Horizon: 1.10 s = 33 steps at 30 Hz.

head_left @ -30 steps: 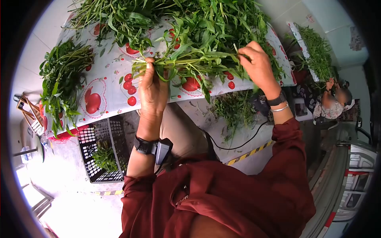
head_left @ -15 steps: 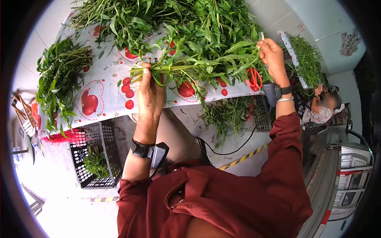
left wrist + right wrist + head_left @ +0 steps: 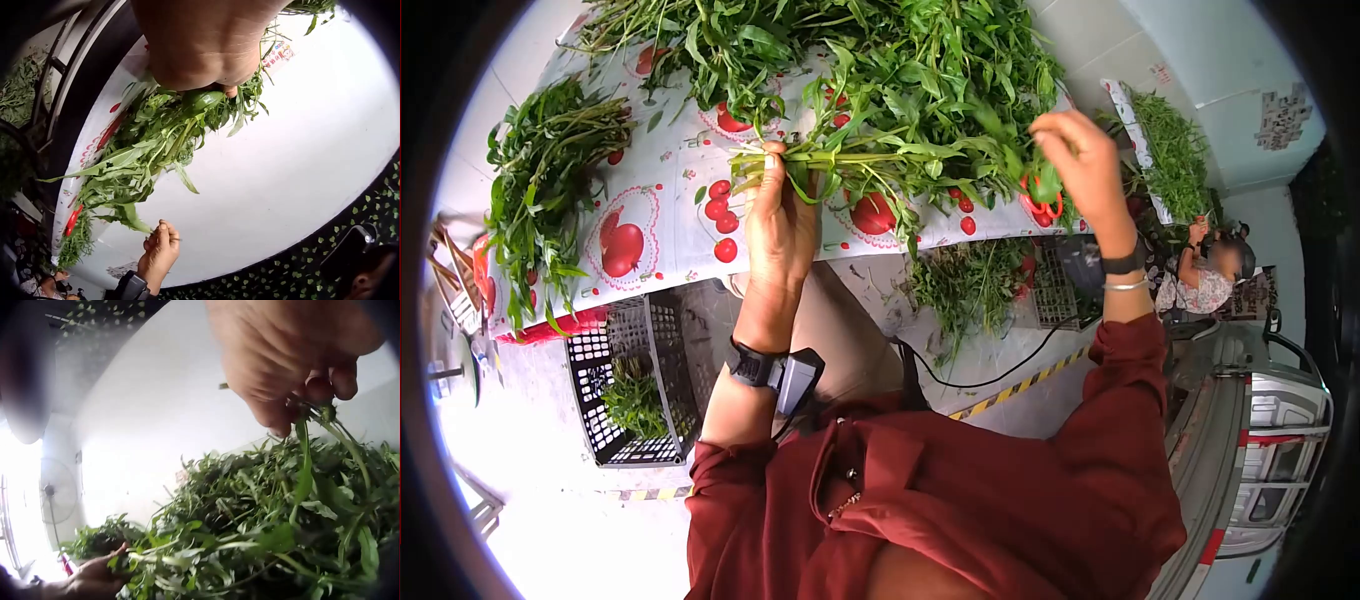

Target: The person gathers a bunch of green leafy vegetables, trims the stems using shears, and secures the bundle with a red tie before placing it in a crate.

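My left hand (image 3: 778,225) grips a bunch of leafy green stems (image 3: 850,158), which look like water spinach, by the cut ends with the thumb on top. The leafy tips trail right over the table's front edge. At the right, my right hand (image 3: 1085,165) pinches a leafy stem (image 3: 304,462) between thumb and fingers, its leaf hanging down in the right wrist view. Red-handled scissors (image 3: 1050,208) lie on the table just below that hand, partly covered by leaves.
A large heap of greens (image 3: 920,70) covers the back of the patterned tablecloth (image 3: 685,225). Another bunch (image 3: 555,190) lies at the left edge. Below stands a black crate (image 3: 625,390) holding some greens. Another person (image 3: 1200,275) sits at the far right.
My right hand has moved right from the bunch, rising and then dropping slightly. The red scissors have come into view beneath it. My left hand keeps its grip on the bunch.
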### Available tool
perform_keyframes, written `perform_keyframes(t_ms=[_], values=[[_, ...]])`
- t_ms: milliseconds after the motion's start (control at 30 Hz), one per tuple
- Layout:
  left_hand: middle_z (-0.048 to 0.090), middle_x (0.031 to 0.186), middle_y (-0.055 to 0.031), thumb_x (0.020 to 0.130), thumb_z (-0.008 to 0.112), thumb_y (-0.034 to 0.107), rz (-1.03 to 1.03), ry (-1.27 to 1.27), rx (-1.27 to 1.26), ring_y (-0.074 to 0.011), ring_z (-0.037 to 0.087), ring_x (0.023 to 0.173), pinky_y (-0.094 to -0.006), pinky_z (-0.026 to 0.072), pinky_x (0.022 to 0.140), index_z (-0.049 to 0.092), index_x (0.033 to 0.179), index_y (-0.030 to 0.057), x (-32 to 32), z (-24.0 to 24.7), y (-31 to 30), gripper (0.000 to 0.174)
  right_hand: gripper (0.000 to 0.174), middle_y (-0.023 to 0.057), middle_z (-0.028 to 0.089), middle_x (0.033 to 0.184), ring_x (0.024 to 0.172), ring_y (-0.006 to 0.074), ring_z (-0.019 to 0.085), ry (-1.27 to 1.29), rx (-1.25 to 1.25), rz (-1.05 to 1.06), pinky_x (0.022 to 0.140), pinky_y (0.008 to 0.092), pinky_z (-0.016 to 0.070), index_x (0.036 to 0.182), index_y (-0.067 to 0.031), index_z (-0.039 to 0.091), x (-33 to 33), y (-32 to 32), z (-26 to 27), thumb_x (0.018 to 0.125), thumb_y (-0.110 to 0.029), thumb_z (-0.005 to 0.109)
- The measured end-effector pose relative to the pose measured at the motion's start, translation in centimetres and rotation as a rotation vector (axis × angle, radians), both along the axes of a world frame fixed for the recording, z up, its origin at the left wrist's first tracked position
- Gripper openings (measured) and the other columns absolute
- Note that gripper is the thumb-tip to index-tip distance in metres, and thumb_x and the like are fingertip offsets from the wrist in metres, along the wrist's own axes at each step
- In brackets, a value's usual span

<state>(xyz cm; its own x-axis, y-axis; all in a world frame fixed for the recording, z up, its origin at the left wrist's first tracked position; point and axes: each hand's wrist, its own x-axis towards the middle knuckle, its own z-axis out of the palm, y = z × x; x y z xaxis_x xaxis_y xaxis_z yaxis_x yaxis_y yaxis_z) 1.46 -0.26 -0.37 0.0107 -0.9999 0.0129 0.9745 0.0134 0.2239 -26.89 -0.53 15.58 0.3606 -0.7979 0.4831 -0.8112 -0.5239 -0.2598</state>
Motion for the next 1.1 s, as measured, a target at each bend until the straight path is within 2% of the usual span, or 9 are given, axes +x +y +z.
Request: perform_keyframes(t_ms=[133,300,433,533,667,800,900,1067,1100], values=[[0.053,0.099,-0.0042,0.095,0.045,0.017,0.004,0.005,-0.008,-0.0164,0.052,0.093,-0.0330,0.0431,0.087,0.051,0.103,0.0076,0.0,-0.2,-0.1,0.014,0.007,0.0066,0.061,0.075,0.062,0.0202,0.059,0.136,0.237,0.041,0.055,0.0298,0.0462,0.083,-0.0067,0.066,3.8,2.0,-1.4,0.077,-0.009,0.062],[0.053,0.099,-0.0041,0.094,0.046,0.016,0.000,0.000,0.022,-0.0167,0.053,0.093,-0.0333,0.0446,0.086,0.052,0.103,0.0082,0.0,-0.3,0.0,0.013,0.012,0.0075,0.062,0.075,0.067,0.0267,0.060,0.260,0.023,0.047,0.058,0.0360,0.0484,0.087,-0.0079,0.064,4.7,1.1,-5.2,0.076,-0.008,0.059],[0.054,0.099,-0.0041,0.095,0.045,0.017,0.002,-0.014,0.027,-0.0162,0.054,0.093,-0.0329,0.0453,0.084,0.052,0.103,0.0086,0.0,0.0,0.1,0.013,0.012,0.0118,0.061,0.074,0.070,0.0294,0.060,0.401,0.091,-0.068,0.059,0.0382,0.0477,0.089,-0.0080,0.061,4.8,0.0,-6.7,0.077,-0.013,0.061],[0.054,0.098,-0.0042,0.095,0.045,0.017,-0.015,-0.011,0.001,-0.0159,0.054,0.093,-0.0321,0.0458,0.083,0.052,0.102,0.0084,0.2,-0.2,0.1,0.013,0.007,0.0061,0.058,0.065,0.064,0.0276,0.059,0.431,0.001,0.007,0.055,0.0380,0.0454,0.076,-0.0102,0.059,4.6,-0.7,-7.6,0.075,-0.007,0.054],[0.054,0.103,-0.0039,0.095,0.045,0.019,0.004,-0.052,-0.053,-0.0166,0.051,0.097,-0.0325,0.0412,0.089,0.053,0.104,0.0085,-0.1,-0.1,0.1,0.016,0.006,0.0086,0.060,0.070,0.066,0.0288,0.060,0.351,0.056,-0.001,0.057,0.0375,0.0465,0.080,-0.0080,0.061,3.5,-0.6,-6.5,0.077,-0.009,0.056],[0.053,0.089,-0.0006,0.093,0.050,0.017,-0.009,-0.142,0.021,-0.0109,0.051,0.081,-0.0251,0.0436,0.076,0.053,0.098,0.0069,-0.7,0.7,0.4,0.011,0.014,0.0155,0.063,0.079,0.067,0.0284,0.063,-0.020,0.145,-0.072,0.059,0.0322,0.0477,0.091,-0.0024,0.063,1.5,-0.1,-4.9,0.083,-0.013,0.059],[0.051,0.086,0.0016,0.092,0.051,0.016,-0.028,-0.185,0.018,-0.0080,0.048,0.078,-0.0220,0.0419,0.072,0.055,0.096,0.0068,-1.0,0.9,0.6,0.011,0.016,0.0154,0.064,0.078,0.067,0.0276,0.063,-0.018,0.162,-0.110,0.060,0.0319,0.0476,0.093,-0.0016,0.063,0.9,-0.4,-4.4,0.083,-0.014,0.059],[0.050,0.084,0.0025,0.091,0.053,0.015,0.037,-0.126,0.081,-0.0073,0.047,0.074,-0.0195,0.0415,0.068,0.055,0.097,0.0073,-0.7,0.3,0.4,0.010,0.020,0.0124,0.066,0.079,0.070,0.0149,0.061,-0.106,0.166,-0.316,0.064,0.0283,0.0460,0.095,0.0003,0.063,-3.3,-1.8,-4.6,0.082,-0.015,0.060],[0.051,0.084,0.0018,0.091,0.053,0.015,0.063,-0.110,0.078,-0.0079,0.048,0.075,-0.0198,0.0424,0.068,0.055,0.097,0.0072,-0.7,0.5,0.2,0.010,0.020,0.0059,0.066,0.079,0.065,0.0110,0.056,-0.188,0.136,-0.282,0.060,0.0250,0.0431,0.096,0.0015,0.064,-3.2,-1.5,-4.6,0.085,-0.014,0.059]])
